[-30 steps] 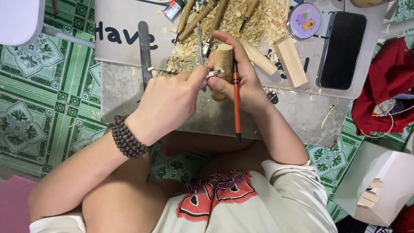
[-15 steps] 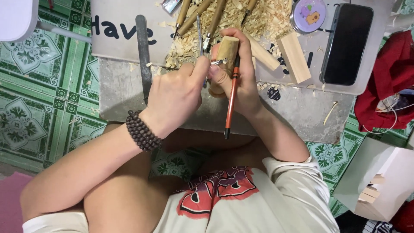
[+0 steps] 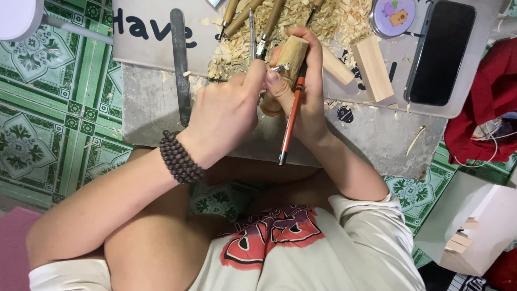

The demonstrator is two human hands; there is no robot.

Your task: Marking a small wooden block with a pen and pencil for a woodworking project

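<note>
Two hands met over the stone slab [image 3: 161, 108], both closed on the work. Right hand [image 3: 307, 102] was wrapped around a small pale wood block [image 3: 293, 51], held upright just above the slab near the pile of shavings [image 3: 334, 21]; an orange pencil [image 3: 291, 116] was tucked along the same palm, tip pointing back toward the body. Left hand [image 3: 226, 110], with a dark bead bracelet [image 3: 180, 157] at the wrist, pinched a short metal cutting tool [image 3: 280, 68], its tip touching the block's side; the blade's shape was too small to tell. Judgement: the cut would go best in shallow passes, right thumb bracing behind the tool, edge directed away from the fingers wrapping the block, block kept from rotating. Pose: left forearm came in diagonally from lower left, wrist slightly flexed; right forearm rose from lower right, wrist bent inward, fingers curled over the block's top. Nearby lay a long flat file [image 3: 180, 64], wooden-handled tools [image 3: 272, 21], spare wood blocks [image 3: 372, 75] and a black phone [image 3: 440, 51].
</note>
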